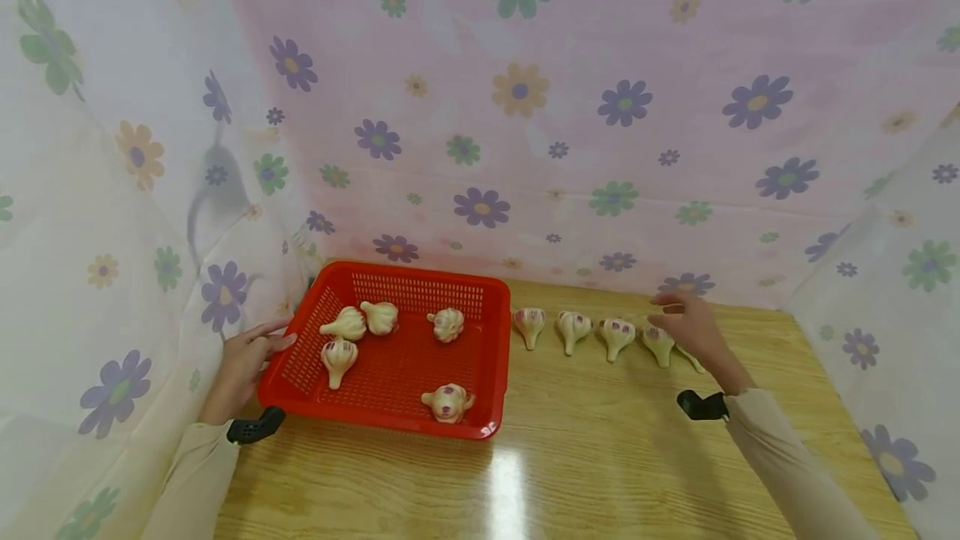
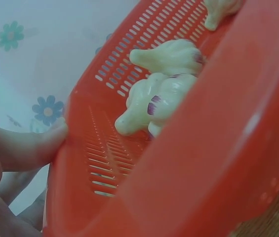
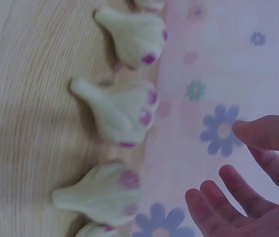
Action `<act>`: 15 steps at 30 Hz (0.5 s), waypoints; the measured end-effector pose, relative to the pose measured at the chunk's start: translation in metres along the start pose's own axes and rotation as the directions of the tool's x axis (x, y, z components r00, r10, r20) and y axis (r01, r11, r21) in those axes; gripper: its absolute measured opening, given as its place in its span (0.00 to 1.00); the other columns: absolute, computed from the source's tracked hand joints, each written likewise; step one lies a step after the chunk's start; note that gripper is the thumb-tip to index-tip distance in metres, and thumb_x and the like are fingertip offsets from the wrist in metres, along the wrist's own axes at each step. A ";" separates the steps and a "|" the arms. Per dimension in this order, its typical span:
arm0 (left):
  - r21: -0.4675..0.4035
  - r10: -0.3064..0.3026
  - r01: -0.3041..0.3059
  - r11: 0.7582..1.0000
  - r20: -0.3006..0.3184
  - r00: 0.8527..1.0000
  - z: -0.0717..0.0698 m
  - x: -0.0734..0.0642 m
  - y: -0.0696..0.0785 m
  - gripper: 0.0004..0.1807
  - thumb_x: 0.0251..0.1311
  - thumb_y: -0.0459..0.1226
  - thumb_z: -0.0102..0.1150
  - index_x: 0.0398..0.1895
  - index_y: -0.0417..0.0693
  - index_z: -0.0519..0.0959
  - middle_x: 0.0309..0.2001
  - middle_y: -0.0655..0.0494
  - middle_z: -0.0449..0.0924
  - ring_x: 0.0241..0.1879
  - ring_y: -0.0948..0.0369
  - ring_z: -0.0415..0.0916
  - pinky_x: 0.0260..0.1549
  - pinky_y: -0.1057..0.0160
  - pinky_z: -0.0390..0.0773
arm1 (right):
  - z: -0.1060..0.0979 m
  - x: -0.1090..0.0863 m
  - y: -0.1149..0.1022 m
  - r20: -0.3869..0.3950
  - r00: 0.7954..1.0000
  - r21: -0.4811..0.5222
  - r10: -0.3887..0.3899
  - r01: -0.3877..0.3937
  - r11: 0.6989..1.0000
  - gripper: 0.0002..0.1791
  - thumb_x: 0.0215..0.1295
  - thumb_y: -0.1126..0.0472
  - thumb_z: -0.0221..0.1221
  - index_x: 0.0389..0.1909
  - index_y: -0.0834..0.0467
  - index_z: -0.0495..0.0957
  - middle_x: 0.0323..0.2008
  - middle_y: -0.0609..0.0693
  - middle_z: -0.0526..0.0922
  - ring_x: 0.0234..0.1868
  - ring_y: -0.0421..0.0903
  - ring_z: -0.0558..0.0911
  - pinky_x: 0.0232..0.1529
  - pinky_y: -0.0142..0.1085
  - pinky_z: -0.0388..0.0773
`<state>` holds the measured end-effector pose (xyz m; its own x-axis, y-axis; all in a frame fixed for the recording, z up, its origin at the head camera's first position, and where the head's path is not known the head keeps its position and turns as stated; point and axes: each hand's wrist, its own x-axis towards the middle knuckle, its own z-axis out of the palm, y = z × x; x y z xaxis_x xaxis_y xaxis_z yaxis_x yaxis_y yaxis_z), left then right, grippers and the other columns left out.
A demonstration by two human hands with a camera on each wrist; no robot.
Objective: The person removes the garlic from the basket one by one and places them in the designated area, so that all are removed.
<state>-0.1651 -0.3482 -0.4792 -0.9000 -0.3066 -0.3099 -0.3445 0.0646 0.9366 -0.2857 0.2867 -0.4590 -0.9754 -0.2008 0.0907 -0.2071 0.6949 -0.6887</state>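
Note:
At the left end of a red plastic basket, my left hand holds the rim, its thumb on the edge and other fingers outside the wall. Inside the basket lie several garlic bulbs, white with purple patches; one garlic bulb sits near the front right corner. My right hand hovers over the right end of a row of garlic bulbs on the table. Its fingers are relaxed and spread, with nothing between them. One bulb at that end is partly hidden beneath the hand.
The wooden table runs up to a flowered cloth at the back, with more cloth at both sides. The basket stands left of the garlic row, close to its first bulb.

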 end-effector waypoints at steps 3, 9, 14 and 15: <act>0.005 0.018 -0.018 1.000 -0.001 1.000 0.000 0.000 0.000 0.32 0.63 0.39 0.57 0.69 0.39 0.62 0.34 0.65 0.80 0.34 0.64 0.80 0.35 0.61 0.81 | 0.005 0.001 -0.015 0.024 0.999 0.005 -0.039 0.039 0.999 0.18 0.66 0.60 0.58 0.51 0.67 0.73 0.53 0.68 0.72 0.55 0.67 0.70 0.47 0.59 0.72; -0.003 0.032 -0.032 0.999 -0.012 0.999 0.000 0.001 0.000 0.32 0.62 0.38 0.58 0.68 0.37 0.62 0.32 0.66 0.79 0.32 0.65 0.80 0.33 0.62 0.81 | 0.014 0.001 -0.046 0.100 0.989 0.024 -0.110 0.109 0.994 0.16 0.66 0.58 0.59 0.49 0.63 0.73 0.52 0.65 0.72 0.55 0.65 0.71 0.47 0.56 0.73; -0.008 0.036 -0.037 0.999 -0.018 0.999 -0.001 0.001 -0.001 0.32 0.62 0.37 0.58 0.68 0.36 0.62 0.30 0.67 0.81 0.32 0.65 0.80 0.33 0.62 0.81 | 0.022 0.003 -0.064 0.151 0.979 0.069 -0.139 0.130 0.989 0.15 0.65 0.59 0.59 0.49 0.62 0.73 0.53 0.63 0.72 0.56 0.64 0.71 0.49 0.54 0.73; -0.009 0.035 -0.036 0.999 -0.018 0.999 -0.001 0.001 -0.002 0.32 0.62 0.37 0.57 0.68 0.36 0.62 0.30 0.67 0.80 0.32 0.65 0.80 0.32 0.62 0.81 | 0.024 0.003 -0.067 0.160 0.976 0.080 -0.148 0.136 0.987 0.15 0.65 0.60 0.59 0.49 0.62 0.73 0.53 0.63 0.73 0.56 0.64 0.71 0.49 0.54 0.73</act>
<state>-0.1649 -0.3498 -0.4807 -0.9066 -0.3215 -0.2734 -0.3097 0.0666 0.9485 -0.2732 0.2226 -0.4296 -0.9093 -0.4093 0.0748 -0.3314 0.6035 -0.7252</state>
